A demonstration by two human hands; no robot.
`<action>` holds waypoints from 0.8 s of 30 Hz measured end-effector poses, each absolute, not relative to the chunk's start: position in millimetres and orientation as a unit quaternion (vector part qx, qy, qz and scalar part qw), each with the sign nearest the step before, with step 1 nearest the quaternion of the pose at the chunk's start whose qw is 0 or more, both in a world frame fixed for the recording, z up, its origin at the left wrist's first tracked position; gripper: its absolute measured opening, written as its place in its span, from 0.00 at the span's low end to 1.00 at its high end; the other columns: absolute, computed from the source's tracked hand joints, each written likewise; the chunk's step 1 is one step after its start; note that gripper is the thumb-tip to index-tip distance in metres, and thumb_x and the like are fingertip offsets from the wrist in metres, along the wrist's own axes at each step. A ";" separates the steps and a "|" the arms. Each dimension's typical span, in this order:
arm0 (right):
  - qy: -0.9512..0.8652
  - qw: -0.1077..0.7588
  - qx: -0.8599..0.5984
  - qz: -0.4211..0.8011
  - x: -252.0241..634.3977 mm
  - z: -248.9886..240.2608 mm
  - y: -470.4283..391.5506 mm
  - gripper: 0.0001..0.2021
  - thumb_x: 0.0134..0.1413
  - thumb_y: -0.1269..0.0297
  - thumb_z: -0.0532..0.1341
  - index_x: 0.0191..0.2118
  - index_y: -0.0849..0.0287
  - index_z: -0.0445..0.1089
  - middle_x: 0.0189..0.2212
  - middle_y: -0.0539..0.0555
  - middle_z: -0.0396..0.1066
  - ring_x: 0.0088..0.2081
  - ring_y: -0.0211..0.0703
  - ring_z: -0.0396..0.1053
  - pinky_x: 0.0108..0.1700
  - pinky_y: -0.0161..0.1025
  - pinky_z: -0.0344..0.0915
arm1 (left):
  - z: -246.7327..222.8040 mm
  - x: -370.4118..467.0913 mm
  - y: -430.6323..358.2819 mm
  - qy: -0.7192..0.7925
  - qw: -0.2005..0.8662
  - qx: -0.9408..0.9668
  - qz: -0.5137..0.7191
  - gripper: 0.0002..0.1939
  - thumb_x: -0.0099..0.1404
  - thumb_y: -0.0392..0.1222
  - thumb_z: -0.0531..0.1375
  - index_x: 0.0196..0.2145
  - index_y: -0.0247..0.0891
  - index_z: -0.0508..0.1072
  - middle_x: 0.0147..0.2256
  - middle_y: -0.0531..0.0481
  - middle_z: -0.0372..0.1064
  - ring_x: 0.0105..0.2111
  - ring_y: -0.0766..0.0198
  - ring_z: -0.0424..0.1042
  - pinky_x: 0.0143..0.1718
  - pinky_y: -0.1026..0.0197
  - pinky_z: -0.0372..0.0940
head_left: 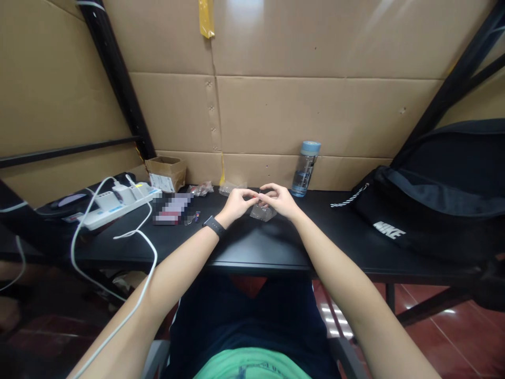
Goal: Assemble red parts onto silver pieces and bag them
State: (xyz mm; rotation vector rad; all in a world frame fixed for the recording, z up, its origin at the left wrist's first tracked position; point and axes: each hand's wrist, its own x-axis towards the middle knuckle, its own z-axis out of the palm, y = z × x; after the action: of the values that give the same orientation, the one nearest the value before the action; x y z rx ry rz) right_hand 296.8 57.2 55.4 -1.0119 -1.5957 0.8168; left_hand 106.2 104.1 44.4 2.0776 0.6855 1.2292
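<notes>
Both hands meet above the middle of the black table (260, 247), fingertips together. My left hand (239, 204), with a dark watch on its wrist, is closed with thumb and finger pinched on a tiny reddish item too small to make out. My right hand (279, 200) comes from the other side, its thumb and fingers pressed toward the same spot; what it grips is hidden. A clear plastic bag (263, 212) lies just below the fingertips. Behind my left hand is another clear plastic piece (232, 187).
A water bottle (305, 168) stands at the back. A black backpack (430, 205) sits on the right. On the left are a power strip (122, 207) with white cables, an open cardboard box (167, 173), small bagged items (201, 189) and a pixelated flat object (172, 209).
</notes>
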 end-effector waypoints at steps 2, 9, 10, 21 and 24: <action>-0.654 0.525 -0.419 0.348 296.3 56.1 57.3 0.25 0.48 0.49 0.72 0.47 0.59 0.71 0.30 0.57 0.80 0.33 0.49 0.80 0.36 0.44 0.78 | 45.2 106.2 103.3 0.260 0.301 0.791 0.464 0.12 0.63 0.46 0.65 0.36 0.34 0.82 0.36 0.43 0.81 0.38 0.55 0.79 0.46 0.55 0.71; -0.655 0.532 -0.413 0.341 299.1 58.0 56.9 0.29 0.39 0.55 0.77 0.47 0.59 0.71 0.39 0.59 0.80 0.40 0.52 0.80 0.45 0.49 0.78 | 48.6 106.0 100.2 0.286 0.218 0.807 0.469 0.08 0.64 0.41 0.64 0.39 0.37 0.80 0.38 0.44 0.81 0.38 0.57 0.79 0.44 0.57 0.70; -0.655 0.533 -0.412 0.342 299.2 58.1 56.9 0.30 0.37 0.55 0.78 0.47 0.59 0.71 0.39 0.59 0.80 0.41 0.52 0.80 0.47 0.50 0.78 | 49.3 106.0 99.5 0.296 0.194 0.814 0.461 0.07 0.64 0.40 0.63 0.38 0.37 0.80 0.37 0.45 0.81 0.38 0.57 0.79 0.44 0.57 0.70; -0.704 0.540 -0.369 0.277 298.0 56.9 58.8 0.32 0.31 0.58 0.79 0.46 0.57 0.72 0.44 0.59 0.78 0.45 0.51 0.78 0.52 0.50 0.76 | 41.0 110.5 99.3 0.369 0.091 0.819 0.430 0.04 0.66 0.41 0.62 0.35 0.42 0.77 0.47 0.47 0.74 0.53 0.49 0.67 0.53 0.45 0.62; -0.716 0.531 -0.371 0.258 296.9 57.6 56.6 0.31 0.34 0.57 0.79 0.47 0.57 0.72 0.45 0.59 0.78 0.47 0.52 0.78 0.52 0.49 0.75 | 41.0 110.3 98.5 0.359 0.088 0.817 0.442 0.03 0.66 0.40 0.62 0.35 0.42 0.77 0.46 0.47 0.73 0.52 0.50 0.66 0.54 0.45 0.61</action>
State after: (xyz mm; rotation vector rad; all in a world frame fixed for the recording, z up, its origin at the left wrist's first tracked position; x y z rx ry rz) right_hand 296.9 56.6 57.6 -0.8847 -1.7094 0.6166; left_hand 110.3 98.5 41.0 2.4322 1.0702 1.3173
